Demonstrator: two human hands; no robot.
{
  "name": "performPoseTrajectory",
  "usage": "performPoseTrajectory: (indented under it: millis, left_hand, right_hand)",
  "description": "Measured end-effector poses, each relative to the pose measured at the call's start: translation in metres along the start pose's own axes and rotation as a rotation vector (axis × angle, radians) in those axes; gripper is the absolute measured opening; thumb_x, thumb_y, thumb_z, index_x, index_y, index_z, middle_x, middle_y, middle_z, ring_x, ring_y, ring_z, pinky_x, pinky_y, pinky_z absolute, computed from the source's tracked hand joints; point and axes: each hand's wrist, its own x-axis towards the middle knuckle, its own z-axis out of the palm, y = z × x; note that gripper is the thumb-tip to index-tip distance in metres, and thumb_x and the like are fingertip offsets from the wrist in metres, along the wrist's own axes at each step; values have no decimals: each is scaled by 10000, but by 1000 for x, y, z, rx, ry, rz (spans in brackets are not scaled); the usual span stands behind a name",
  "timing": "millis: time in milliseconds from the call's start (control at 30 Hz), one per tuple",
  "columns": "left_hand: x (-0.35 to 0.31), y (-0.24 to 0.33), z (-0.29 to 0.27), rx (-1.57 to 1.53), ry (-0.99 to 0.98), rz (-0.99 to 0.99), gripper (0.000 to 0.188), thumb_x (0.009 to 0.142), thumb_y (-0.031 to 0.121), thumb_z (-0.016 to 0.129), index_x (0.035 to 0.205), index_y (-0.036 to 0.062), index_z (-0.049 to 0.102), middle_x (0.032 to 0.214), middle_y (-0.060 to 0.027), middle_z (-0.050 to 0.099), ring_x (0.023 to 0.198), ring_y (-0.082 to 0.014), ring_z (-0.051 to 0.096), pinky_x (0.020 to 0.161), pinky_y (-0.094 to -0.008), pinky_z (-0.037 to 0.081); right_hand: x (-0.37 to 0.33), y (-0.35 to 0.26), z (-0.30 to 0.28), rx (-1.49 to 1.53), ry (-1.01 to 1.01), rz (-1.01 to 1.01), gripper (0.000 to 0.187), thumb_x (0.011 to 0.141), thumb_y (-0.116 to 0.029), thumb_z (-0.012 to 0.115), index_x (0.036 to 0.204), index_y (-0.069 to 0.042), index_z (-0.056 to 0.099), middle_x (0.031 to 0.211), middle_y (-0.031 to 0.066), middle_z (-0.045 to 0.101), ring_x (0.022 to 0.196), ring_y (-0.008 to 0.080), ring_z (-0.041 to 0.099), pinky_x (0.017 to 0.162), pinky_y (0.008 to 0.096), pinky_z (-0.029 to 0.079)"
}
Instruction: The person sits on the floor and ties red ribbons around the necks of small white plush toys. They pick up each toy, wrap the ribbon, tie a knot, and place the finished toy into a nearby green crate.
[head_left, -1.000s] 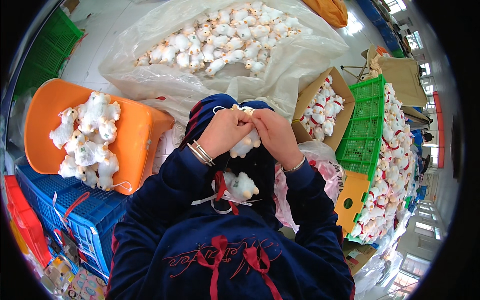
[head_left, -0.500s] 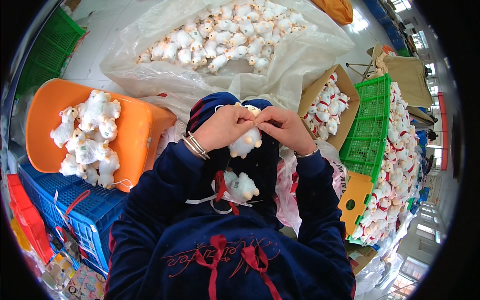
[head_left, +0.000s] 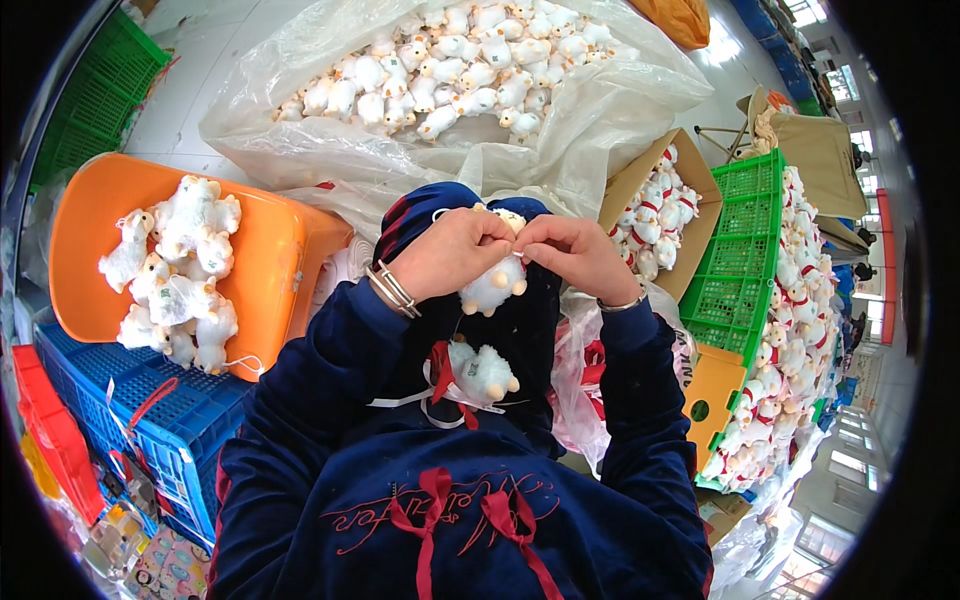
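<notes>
Fingers [head_left: 505,232] of both hands are pinched together at the head of a white plush toy [head_left: 493,286], which hangs between the left hand [head_left: 455,252] and right hand [head_left: 575,252] above the lap. Over the last second the hands have stayed closed on that spot while the toy dropped slightly; fine work at its head appears ongoing. Second toy [head_left: 482,372] lies on the lap. Orange tub [head_left: 275,265] of toys sits left; cardboard box [head_left: 640,172] and green crate [head_left: 745,262] right.

Both forearms reach forward in dark blue sleeves; the left hand [head_left: 455,252] and right hand [head_left: 578,255] meet, fingertips pinched together.
</notes>
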Motion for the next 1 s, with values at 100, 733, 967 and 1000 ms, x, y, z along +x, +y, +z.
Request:
performPoseTrajectory:
  millis: [100, 733, 967, 1000]
  left_hand:
    - [0, 1, -1, -7, -4, -2, 171, 947, 143, 661, 1002, -9, 714, 828, -97, 702, 746, -144, 645, 698, -288, 513]
    - [0, 3, -1, 46, 6, -6, 165, 925, 144, 675, 903, -18, 668, 713, -79, 625, 642, -124, 550, 612, -298, 460]
    - [1, 0, 0, 48, -1, 8, 168, 930, 144, 668, 922, -24, 665, 738, -111, 647, 658, -159, 578, 638, -315, 480]
    - [1, 0, -1, 48, -3, 15, 169, 933, 144, 667, 929, -25, 667, 744, -115, 653, 662, -166, 586, 646, -316, 485]
  right_hand:
    - [1, -2, 1, -27, 11, 54, 87, 953, -47, 674, 1006, 7, 717, 919, 8, 690, 819, 63, 596, 737, 224, 486]
    - [9, -15, 3, -162, 11, 149, 89, 900, -64, 710, 897, 21, 683, 806, 12, 682, 738, 68, 593, 675, 243, 500]
    - [5, -19, 4, -246, -13, 117, 56, 924, -45, 700, 909, 1, 670, 839, -22, 655, 772, 46, 578, 696, 219, 483]
    - [5, -20, 5, -275, -12, 96, 52, 918, -40, 698, 907, 0, 667, 837, -15, 654, 765, 49, 577, 694, 224, 484]
